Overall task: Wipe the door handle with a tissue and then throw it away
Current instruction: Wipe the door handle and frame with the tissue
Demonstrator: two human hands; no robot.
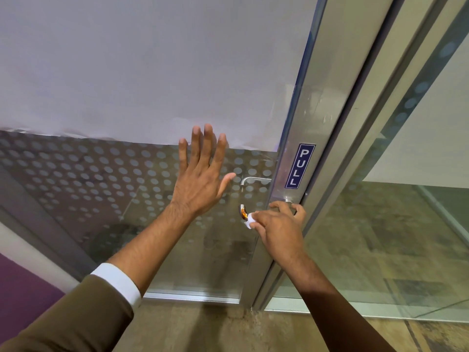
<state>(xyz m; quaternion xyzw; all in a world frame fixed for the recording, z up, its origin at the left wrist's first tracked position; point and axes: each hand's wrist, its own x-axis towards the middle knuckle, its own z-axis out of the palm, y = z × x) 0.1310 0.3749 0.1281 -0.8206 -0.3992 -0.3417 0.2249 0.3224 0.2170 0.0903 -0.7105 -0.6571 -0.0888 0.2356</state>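
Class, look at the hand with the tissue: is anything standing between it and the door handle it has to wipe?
Nothing visible does. The right hand already has the tissue wrapped against the door handle. The left hand lies flat on the glass door above and to the left, clear of the handle.

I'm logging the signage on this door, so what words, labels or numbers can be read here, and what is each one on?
"PULL": white capitals running top to bottom on a dark blue sticker, stuck on the metal door frame just above the door handle.
No other words, numbers or brand marks can be read; the glass door carries only a pattern of frosted dots and a plain frosted sheet.
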